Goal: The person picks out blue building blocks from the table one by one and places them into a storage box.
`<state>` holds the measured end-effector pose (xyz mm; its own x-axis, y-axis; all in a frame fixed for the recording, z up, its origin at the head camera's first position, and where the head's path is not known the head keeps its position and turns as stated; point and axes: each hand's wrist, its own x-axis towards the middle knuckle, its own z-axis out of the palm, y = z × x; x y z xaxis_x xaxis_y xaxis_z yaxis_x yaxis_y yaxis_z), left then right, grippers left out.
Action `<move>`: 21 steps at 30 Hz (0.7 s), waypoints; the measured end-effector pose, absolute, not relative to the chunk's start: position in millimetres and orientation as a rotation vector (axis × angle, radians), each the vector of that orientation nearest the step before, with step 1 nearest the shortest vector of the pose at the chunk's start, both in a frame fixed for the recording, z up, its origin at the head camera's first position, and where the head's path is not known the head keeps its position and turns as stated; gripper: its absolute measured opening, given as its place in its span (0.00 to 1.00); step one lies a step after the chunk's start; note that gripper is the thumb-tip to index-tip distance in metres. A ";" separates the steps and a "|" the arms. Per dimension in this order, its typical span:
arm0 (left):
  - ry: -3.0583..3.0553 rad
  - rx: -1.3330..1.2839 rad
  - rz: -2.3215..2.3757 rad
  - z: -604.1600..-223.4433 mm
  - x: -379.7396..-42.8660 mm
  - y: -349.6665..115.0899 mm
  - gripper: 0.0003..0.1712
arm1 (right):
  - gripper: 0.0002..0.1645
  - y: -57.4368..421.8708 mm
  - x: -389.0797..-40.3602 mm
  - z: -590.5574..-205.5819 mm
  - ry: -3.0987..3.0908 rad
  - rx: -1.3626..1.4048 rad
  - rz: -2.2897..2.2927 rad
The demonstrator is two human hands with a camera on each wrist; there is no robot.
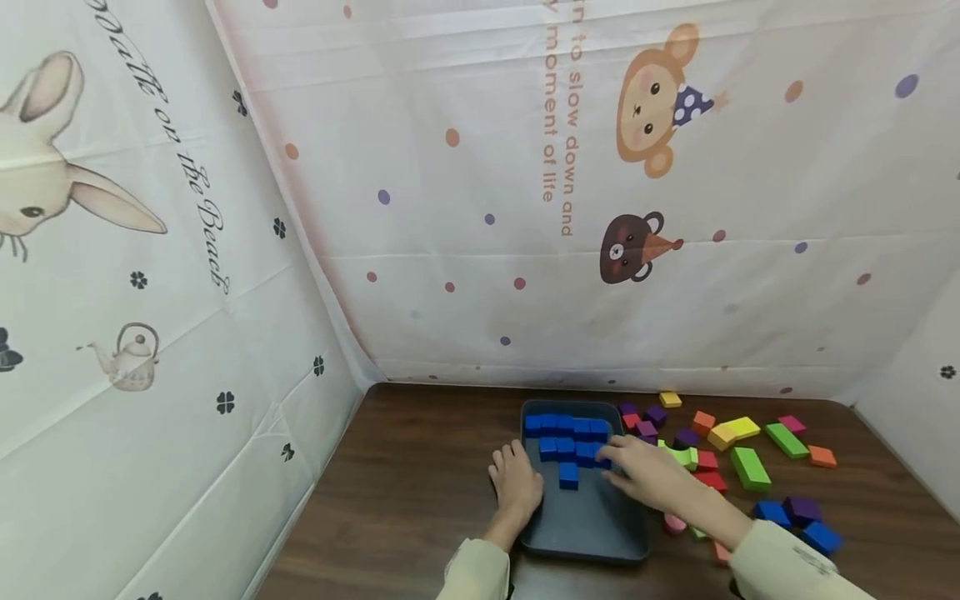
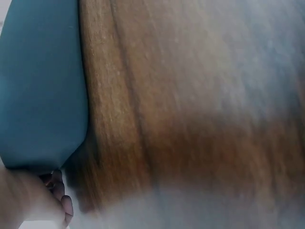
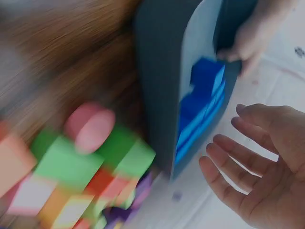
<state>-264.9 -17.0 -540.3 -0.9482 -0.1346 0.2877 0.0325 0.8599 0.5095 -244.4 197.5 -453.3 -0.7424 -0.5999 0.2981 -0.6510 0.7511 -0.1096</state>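
Note:
A dark grey tray (image 1: 585, 533) holds several blue cubes (image 1: 567, 476), set in rows toward its far end, with a single one in front of them. At the tray's left side, my left hand (image 1: 516, 483) grips the rim, thumb over the edge and fingers outside; the left wrist view shows its curled fingers (image 2: 59, 191) by the tray's corner. My right hand (image 1: 648, 473) is over the tray's right side, near the end of the nearer row of cubes. In the right wrist view its fingers (image 3: 228, 183) are loosely spread, with nothing held.
Loose colored blocks lie right of the tray, among them a green block (image 1: 750, 468), a yellow block (image 1: 742, 428) and a pink round piece (image 3: 90, 126). Blue blocks (image 1: 821, 537) sit farther right on the brown wooden table (image 1: 405, 483). Printed white cloth (image 1: 420, 317) hangs behind.

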 end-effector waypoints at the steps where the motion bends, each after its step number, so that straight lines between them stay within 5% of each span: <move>1: -2.728 0.072 -0.710 -542.9 -265.1 -16.4 0.20 | 0.11 209.3 -240.6 -450.9 -2.722 0.950 0.308; 11: -2.773 0.087 -0.542 -549.6 -272.5 -21.1 0.29 | 0.10 327.7 -230.1 -420.0 -2.977 0.622 0.299; 21: -2.820 0.083 -0.441 -542.6 -268.8 -15.3 0.28 | 0.12 382.1 -208.4 -454.1 -3.140 0.557 0.384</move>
<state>-268.8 -15.3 -542.6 -0.9578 -0.1000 0.2696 -0.0129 0.9516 0.3072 -208.4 382.1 -454.1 -0.9374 -0.3471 -0.0276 -0.3303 0.9114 -0.2455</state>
